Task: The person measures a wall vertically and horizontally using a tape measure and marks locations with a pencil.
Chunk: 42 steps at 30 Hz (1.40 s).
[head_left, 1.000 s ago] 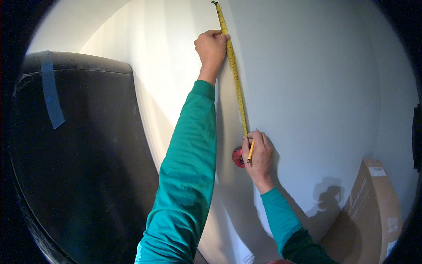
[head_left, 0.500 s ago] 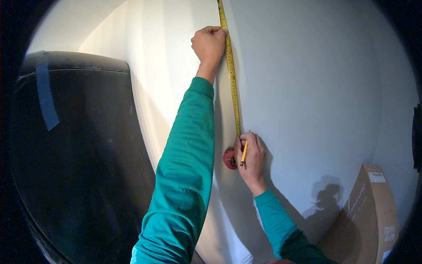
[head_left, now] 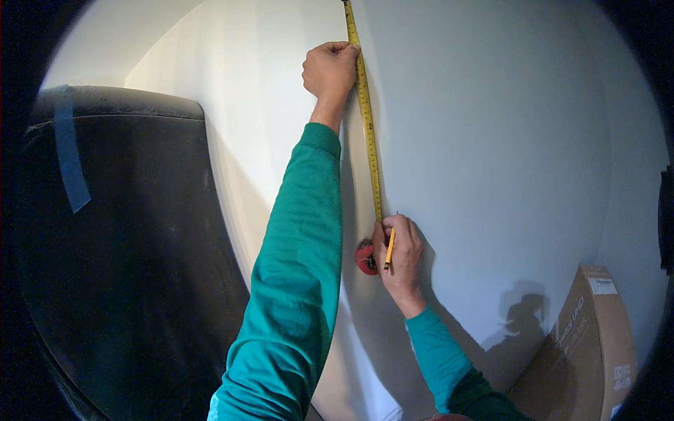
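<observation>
- Head view: compared with a second ago, my right hand (head_left: 399, 254) has slid a little lower along the yellow tape measure (head_left: 367, 119), and my left hand (head_left: 330, 70) sits a touch higher in the frame. I judge the blade is being drawn out and settled for a mark.
- My left hand, top centre, is fisted with its fingers pinning the tape flat to the white wall (head_left: 505, 140), arm stretched straight up in a green sleeve.
- My right hand, mid-frame, has its fingers closed around the red tape case (head_left: 365, 257) and a yellow pencil (head_left: 389, 249), wrist bent against the wall.
- The tape runs in a line from the frame's top edge down to my right hand.
- A dark padded chair (head_left: 126, 245) fills the left; a cardboard box (head_left: 590, 344) leans at lower right.
</observation>
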Motion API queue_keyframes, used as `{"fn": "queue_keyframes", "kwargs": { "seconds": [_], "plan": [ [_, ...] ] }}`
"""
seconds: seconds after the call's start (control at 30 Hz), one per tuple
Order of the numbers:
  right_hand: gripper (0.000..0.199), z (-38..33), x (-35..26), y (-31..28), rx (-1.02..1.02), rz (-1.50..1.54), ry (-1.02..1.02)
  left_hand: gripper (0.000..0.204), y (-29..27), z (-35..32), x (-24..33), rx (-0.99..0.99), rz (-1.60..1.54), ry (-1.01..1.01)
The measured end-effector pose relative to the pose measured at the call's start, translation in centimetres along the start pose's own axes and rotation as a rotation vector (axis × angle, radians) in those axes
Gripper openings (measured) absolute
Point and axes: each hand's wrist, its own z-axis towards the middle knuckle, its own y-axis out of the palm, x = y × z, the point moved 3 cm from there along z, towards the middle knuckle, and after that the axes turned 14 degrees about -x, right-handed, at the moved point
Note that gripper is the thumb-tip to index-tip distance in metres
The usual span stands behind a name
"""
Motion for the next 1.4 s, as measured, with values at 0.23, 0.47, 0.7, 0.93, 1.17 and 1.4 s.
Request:
{"fn": "queue_keyframes", "kwargs": {
  "seconds": [0.23,0.47,0.7,0.93,1.17,1.4],
  "plan": [
    [0.012,-0.2,0.0,0.1,-0.041,0.02,0.02,0.029,-0.2,-0.1,0.1,0.008,0.014,0.022],
    [0.01,-0.3,-0.4,-0.3,-0.062,0.017,0.03,0.034,-0.5,-0.1,0.2,-0.028,-0.02,0.007],
    [0.011,-0.3,-0.3,-0.3,-0.073,0.009,0.027,0.025,-0.8,-0.3,0.7,-0.003,0.001,0.007],
    [0.012,-0.1,-0.5,-0.2,-0.002,0.003,0.029,0.027,-0.5,0.0,0.3,-0.007,-0.027,-0.008],
    [0.011,0.0,-0.3,-0.7,-0.041,-0.006,-0.002,0.031,-0.4,0.2,0.2,-0.04,-0.023,-0.035],
    [0.026,13.4,-2.9,-10.1,0.002,0.32,-0.064,0.032,-1.1,0.2,0.3,-0.063,-0.012,-0.062]
  ]
}}
